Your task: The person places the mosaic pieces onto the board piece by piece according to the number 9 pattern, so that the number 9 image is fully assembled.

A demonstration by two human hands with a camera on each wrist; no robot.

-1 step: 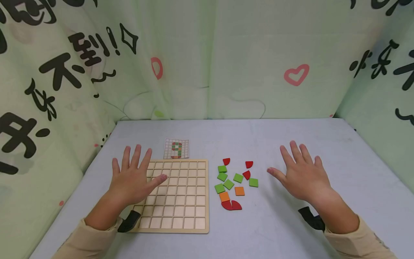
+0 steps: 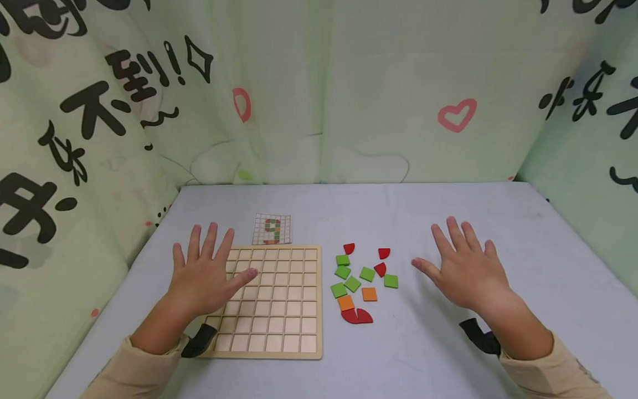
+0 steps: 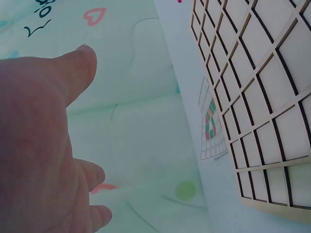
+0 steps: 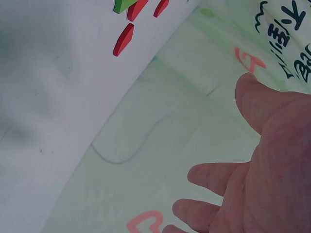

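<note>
My left hand point(image 2: 201, 280) is spread above the left part of a wooden grid board point(image 2: 284, 305) and hides some of its cells. It holds nothing. Behind the board lies a small gridded card point(image 2: 271, 229) with a green, orange and red figure printed on it. To the right of the board lie several green square tiles point(image 2: 352, 284), two orange square tiles point(image 2: 369, 294) and several red quarter-round tiles point(image 2: 364, 316). My right hand point(image 2: 466, 274) hovers over the table to the right of these tiles, its fingers straight and spread, with nothing in it.
The white table point(image 2: 408, 354) reaches back to a pale green curtain point(image 2: 369, 111) with dark lettering and pink hearts. More of the curtain hangs along the left and right sides. A black band point(image 2: 199, 341) sits at my left wrist, another black band point(image 2: 480, 336) at the right.
</note>
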